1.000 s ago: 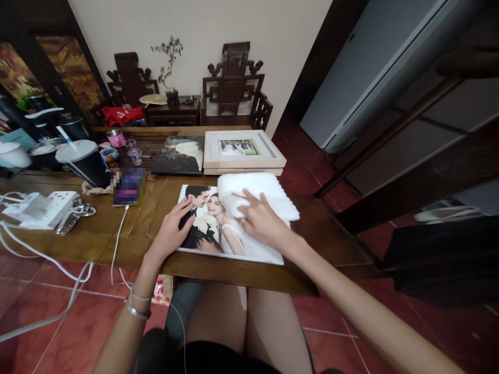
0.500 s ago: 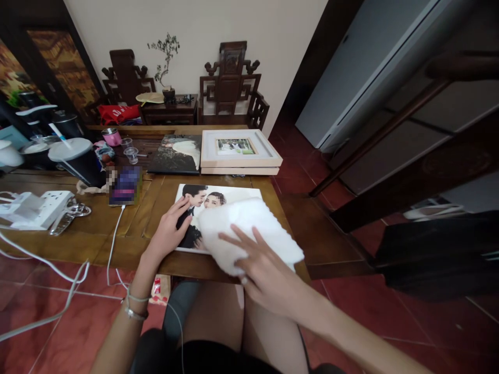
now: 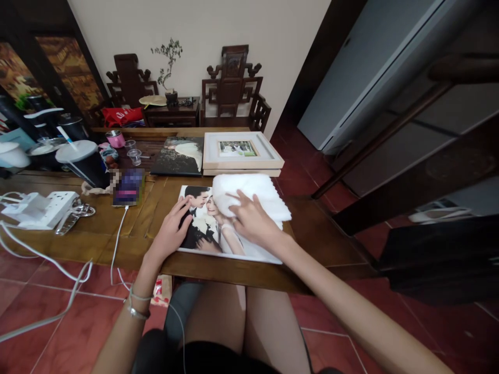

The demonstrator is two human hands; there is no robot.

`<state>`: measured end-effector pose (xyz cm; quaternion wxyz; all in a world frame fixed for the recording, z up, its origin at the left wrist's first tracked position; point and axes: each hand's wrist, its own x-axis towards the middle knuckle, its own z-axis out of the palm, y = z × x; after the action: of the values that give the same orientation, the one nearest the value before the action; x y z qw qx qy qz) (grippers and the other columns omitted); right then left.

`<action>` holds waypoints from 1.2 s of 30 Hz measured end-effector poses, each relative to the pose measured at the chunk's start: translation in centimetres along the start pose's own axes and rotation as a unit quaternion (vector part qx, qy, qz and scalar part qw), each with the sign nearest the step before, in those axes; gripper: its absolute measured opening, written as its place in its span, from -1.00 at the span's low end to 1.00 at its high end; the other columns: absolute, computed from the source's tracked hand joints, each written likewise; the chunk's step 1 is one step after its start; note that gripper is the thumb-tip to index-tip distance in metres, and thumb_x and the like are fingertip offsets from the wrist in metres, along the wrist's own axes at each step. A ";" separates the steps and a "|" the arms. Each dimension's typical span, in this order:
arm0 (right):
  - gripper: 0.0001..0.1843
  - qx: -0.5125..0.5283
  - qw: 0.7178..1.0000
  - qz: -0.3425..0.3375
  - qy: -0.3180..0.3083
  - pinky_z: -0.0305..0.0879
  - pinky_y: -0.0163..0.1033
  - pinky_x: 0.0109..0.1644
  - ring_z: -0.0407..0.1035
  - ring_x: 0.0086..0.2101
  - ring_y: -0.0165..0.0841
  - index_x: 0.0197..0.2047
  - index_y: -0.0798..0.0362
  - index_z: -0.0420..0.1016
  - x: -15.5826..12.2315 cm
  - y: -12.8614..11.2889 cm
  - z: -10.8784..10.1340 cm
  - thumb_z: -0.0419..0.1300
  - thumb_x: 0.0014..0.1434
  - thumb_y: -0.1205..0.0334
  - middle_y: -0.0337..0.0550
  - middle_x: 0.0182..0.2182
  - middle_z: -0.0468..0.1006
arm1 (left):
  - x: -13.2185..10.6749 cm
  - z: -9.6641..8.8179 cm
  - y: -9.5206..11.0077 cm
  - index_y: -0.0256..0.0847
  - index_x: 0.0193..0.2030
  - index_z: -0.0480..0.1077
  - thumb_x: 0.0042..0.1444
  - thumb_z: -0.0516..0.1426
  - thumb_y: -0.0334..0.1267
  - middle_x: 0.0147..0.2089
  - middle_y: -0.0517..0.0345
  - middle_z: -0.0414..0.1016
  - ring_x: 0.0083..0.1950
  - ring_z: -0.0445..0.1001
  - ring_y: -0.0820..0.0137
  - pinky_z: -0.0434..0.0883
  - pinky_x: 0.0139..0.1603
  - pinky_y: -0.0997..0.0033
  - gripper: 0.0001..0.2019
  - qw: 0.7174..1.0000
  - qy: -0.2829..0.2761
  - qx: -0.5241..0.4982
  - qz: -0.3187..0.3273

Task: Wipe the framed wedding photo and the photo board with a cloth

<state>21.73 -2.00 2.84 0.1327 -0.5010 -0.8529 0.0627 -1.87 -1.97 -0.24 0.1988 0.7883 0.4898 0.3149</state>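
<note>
A photo panel (image 3: 201, 224) of a couple lies flat near the table's front edge. My left hand (image 3: 173, 226) rests open on its left side, fingers stretched over the dark part of the picture. A folded white cloth (image 3: 257, 189) covers the panel's upper right area and reaches past its right edge. My right hand (image 3: 251, 218) lies on the cloth with spread fingers, pressing it from above; its thumb is hard to make out.
Beyond the panel lie a dark photo panel (image 3: 177, 156) and stacked pale frames (image 3: 244, 165). To the left are a charging phone (image 3: 128, 188), a power strip (image 3: 50, 208) with loose cables, and a lidded drink cup (image 3: 83, 163). A wooden chair (image 3: 374, 182) stands at right.
My right hand and the white cloth have slid away from me toward the panel's far right, uncovering more of its lower part. My left hand has stayed on the left side.
</note>
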 end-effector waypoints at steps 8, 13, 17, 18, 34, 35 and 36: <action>-0.68 0.055 0.993 -0.096 -0.044 -0.14 0.37 0.31 -0.15 0.33 0.06 -0.33 0.04 0.57 -9.8 -6.3 -1.0 0.09 -0.11 0.52 -0.06 0.31 0.20 | 0.1 0.1 0.0 -0.23 0.31 0.21 0.31 -0.09 -0.18 0.38 -0.02 0.17 0.42 0.07 0.27 0.04 0.41 0.12 -0.54 1.000 0.005 0.008 -0.009; -0.69 0.072 0.993 -0.080 -0.040 -0.13 0.35 0.31 -0.11 0.32 0.01 -0.41 0.05 0.54 -8.2 -6.3 -1.7 0.05 -0.10 0.55 -0.04 0.28 0.24 | 0.1 0.3 -0.3 -0.19 0.31 0.20 0.32 -0.11 -0.20 0.38 0.04 0.18 0.43 0.05 0.29 0.03 0.42 0.10 -0.55 1.000 0.008 -0.001 -0.007; -0.70 0.070 0.995 -0.062 -0.025 -0.13 0.36 0.28 -0.06 0.31 0.01 -0.35 0.06 0.51 -3.3 -3.6 -1.0 0.04 -0.05 0.54 0.01 0.24 0.30 | 0.1 0.3 -0.5 -0.21 0.30 0.23 0.32 -0.10 -0.21 0.37 0.02 0.19 0.43 0.05 0.29 0.02 0.42 0.11 -0.56 1.000 0.008 -0.008 -0.004; -0.72 0.065 0.996 -0.056 -0.026 -0.11 0.35 0.28 -0.05 0.30 0.01 -0.32 0.07 0.50 -2.0 -2.9 -0.8 0.04 -0.02 0.52 0.03 0.24 0.30 | 0.1 0.3 -0.5 -0.23 0.29 0.23 0.32 -0.10 -0.21 0.37 0.01 0.19 0.43 0.05 0.29 0.01 0.42 0.12 -0.56 1.000 0.008 -0.009 -0.004; -0.72 0.055 0.995 -0.081 -0.012 -0.19 0.43 0.27 -0.10 0.30 0.09 -0.26 0.02 0.52 -4.2 -4.5 0.6 0.09 -0.02 0.45 0.00 0.22 0.32 | 0.1 0.2 -0.2 -0.21 0.30 0.22 0.32 -0.12 -0.21 0.37 0.02 0.19 0.42 0.08 0.29 0.03 0.42 0.11 -0.55 1.000 0.009 -0.008 -0.011; -0.72 0.063 0.994 -0.088 -0.016 -0.21 0.43 0.28 -0.12 0.31 0.10 -0.28 0.02 0.53 -5.6 -5.4 0.5 0.10 -0.03 0.46 -0.01 0.24 0.30 | 0.1 0.1 -0.2 -0.22 0.30 0.22 0.32 -0.12 -0.22 0.38 0.01 0.18 0.42 0.08 0.29 0.03 0.42 0.12 -0.55 1.000 0.008 -0.007 -0.014; -0.74 0.069 0.993 -0.097 -0.021 -0.23 0.44 0.28 -0.14 0.31 0.11 -0.31 0.02 0.53 -6.9 -6.2 0.3 0.10 -0.04 0.46 0.00 0.25 0.28 | 0.1 0.1 -0.2 -0.23 0.31 0.21 0.32 -0.12 -0.22 0.38 0.00 0.18 0.42 0.08 0.29 0.03 0.42 0.12 -0.54 1.000 0.007 -0.006 -0.016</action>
<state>19.65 -11.04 2.88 0.1543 -0.4044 -0.8936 0.1192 -1.86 -1.75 -0.41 0.2055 0.7767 0.5022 0.3198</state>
